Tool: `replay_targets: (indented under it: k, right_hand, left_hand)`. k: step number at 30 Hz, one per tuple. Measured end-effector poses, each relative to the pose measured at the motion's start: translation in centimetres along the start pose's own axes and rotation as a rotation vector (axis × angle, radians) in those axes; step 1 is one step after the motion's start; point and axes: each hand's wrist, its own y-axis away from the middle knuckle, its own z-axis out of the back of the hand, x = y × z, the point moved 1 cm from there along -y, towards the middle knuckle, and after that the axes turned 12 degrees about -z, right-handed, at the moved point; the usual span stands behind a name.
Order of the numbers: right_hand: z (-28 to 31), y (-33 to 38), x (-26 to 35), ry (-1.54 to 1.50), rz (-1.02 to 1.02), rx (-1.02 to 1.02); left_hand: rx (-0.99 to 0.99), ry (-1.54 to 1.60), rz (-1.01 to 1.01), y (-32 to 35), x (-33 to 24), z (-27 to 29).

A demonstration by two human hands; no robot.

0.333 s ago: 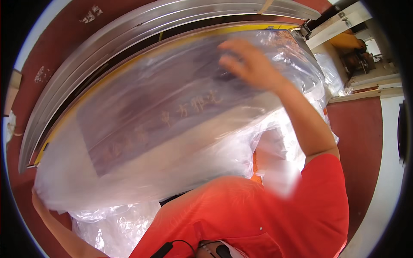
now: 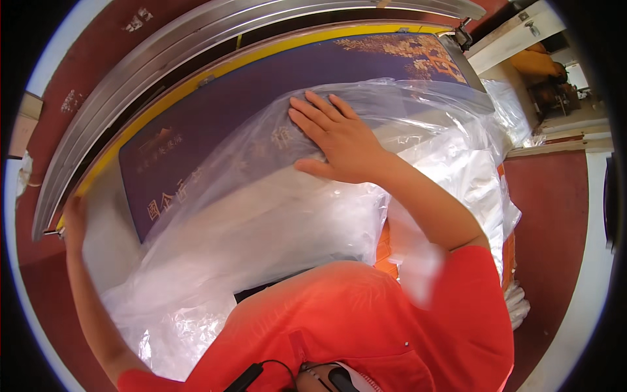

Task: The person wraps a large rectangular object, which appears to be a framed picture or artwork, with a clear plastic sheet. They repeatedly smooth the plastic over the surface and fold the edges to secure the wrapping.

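A dark purple printed sheet [image 2: 215,108] with gold lettering and a gold pattern lies on a long flat bed. Clear plastic film [image 2: 261,215] is bunched over its near part, while the far strip of the sheet shows bare. My right hand [image 2: 336,140] is open on the film near the middle, fingers spread. Out at the far left, my left hand [image 2: 74,219] is by the corner of the yellow edging [image 2: 108,166]; its fingers are blurred, and I cannot tell whether they grip anything.
Curved by the lens, a silver metal bar [image 2: 163,65] runs behind the bed. More crumpled plastic [image 2: 173,340] hangs at the near left, and another heap [image 2: 457,170] lies to the right. Something orange [image 2: 386,251] shows under it. At the far right a window opening [image 2: 562,85] shows machinery.
The film has come back toward me, baring the sheet's far part and gold pattern. My right hand has drawn nearer and left; my left hand has moved farther away along the left edge.
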Motion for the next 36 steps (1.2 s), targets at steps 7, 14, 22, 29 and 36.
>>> replay_targets:
  k: [7,14,22,29,36]
  right_hand:
    - [0.0,1.9,0.0,-0.137,-0.142,-0.16]
    - [-0.7,7.8,-1.1,-0.226,-0.297,-0.234]
    - [-0.1,7.9,-1.1,-0.254,-0.294,-0.207]
    - [3.7,2.0,-6.5,-0.313,-0.406,-0.478]
    - [3.9,-0.8,4.3,-0.467,0.095,0.441]
  left_hand:
    - [-0.137,0.299,-1.016,-12.0,-43.5,-13.6]
    - [0.256,0.524,-0.473,-18.0,-46.0,-17.4]
    - [0.164,0.396,-0.886,-16.6,-55.3,-19.6]
    - [0.253,1.674,-0.426,-12.2,-42.4,-15.1]
    - [-0.361,1.542,-0.077,11.6,6.3,5.4]
